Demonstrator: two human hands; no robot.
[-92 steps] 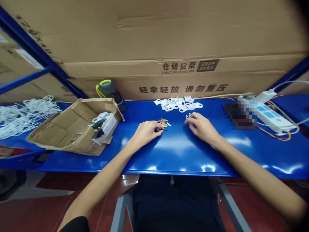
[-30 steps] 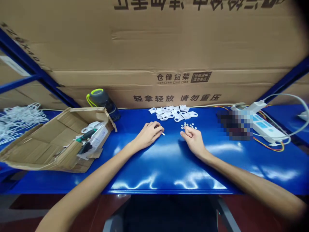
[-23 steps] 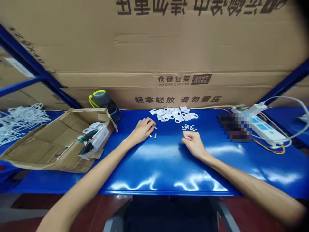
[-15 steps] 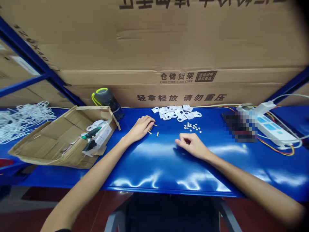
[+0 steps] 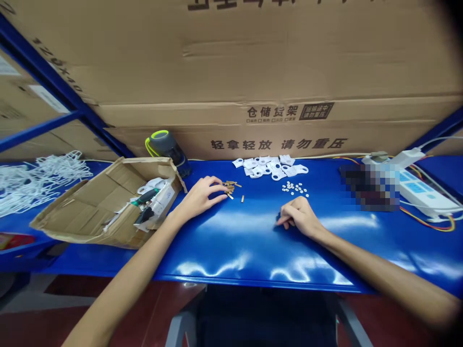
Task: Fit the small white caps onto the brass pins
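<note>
Two bare hands rest on the blue surface (image 5: 253, 253). Left hand (image 5: 198, 201): fingers extended and slightly apart, nothing seen held. Its fingertips reach a small heap of brass pins (image 5: 229, 188) just ahead and to its right; touching or just short, cannot tell. Pins in the heap lie crossed, long axes in mixed directions. One loose brass pin (image 5: 242, 198) lies just past the fingertips, its long axis pointing away from the person. Right hand (image 5: 298, 217): fingers curled, thumb and forefinger together, nothing visible between them. Ahead of it lies a scatter of small white discs (image 5: 294, 189); farther ahead, a cluster of white plastic tabs (image 5: 271, 167). Left of the left hand stands an open cardboard box (image 5: 94, 207). Right of the right hand, a power strip (image 5: 425, 195).
</note>
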